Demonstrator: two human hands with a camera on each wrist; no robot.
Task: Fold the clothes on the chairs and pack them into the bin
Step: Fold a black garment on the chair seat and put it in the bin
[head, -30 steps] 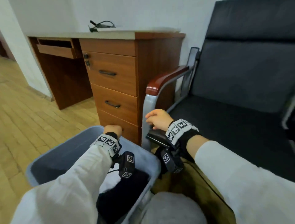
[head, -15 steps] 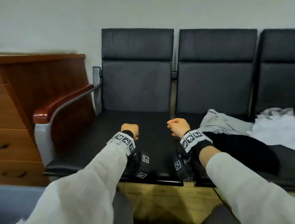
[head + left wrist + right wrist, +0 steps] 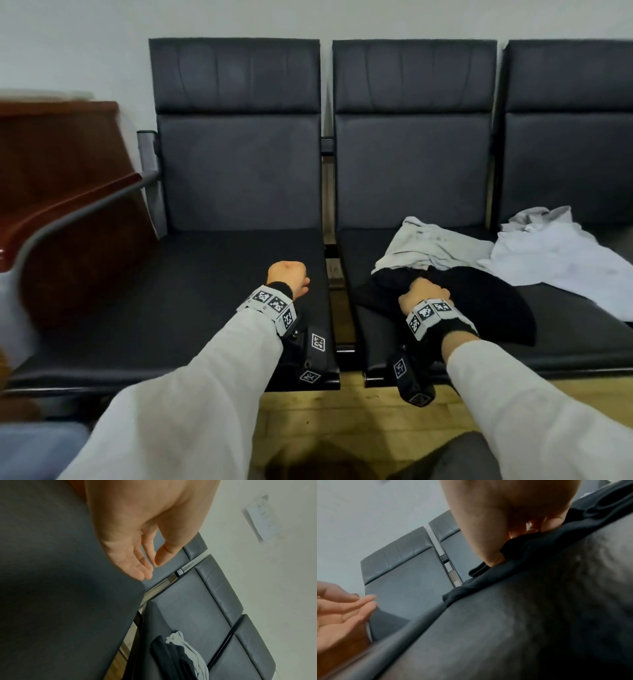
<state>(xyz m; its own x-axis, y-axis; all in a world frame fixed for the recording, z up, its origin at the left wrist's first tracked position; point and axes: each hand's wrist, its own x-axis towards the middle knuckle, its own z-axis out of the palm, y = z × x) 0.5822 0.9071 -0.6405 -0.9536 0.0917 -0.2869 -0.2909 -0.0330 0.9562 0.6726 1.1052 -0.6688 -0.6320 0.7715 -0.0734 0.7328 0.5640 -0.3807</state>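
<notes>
Three garments lie on the dark chairs: a black one (image 3: 479,301) at the front of the middle seat, a grey one (image 3: 428,246) behind it, and a white one (image 3: 555,253) further right. My right hand (image 3: 424,291) is on the black garment's near left part, its fingers curled into the cloth (image 3: 530,550). My left hand (image 3: 287,274) hovers over the bare left seat (image 3: 205,291), fingers loosely curled and holding nothing (image 3: 152,566). In the left wrist view the black garment (image 3: 171,655) and the grey garment (image 3: 193,655) show edge-on. A corner of the blue-grey bin (image 3: 34,448) shows at the bottom left.
A wooden armrest on a metal frame (image 3: 68,209) bounds the left chair, with a brown desk (image 3: 61,144) behind it. A gap with metal rails (image 3: 334,270) separates the left and middle seats. Wooden floor (image 3: 342,428) lies under the seat fronts.
The view swung from the bin and desk to the row of chairs. Both hands moved over the seats, and my right hand went right and down onto the black garment and closed on it.
</notes>
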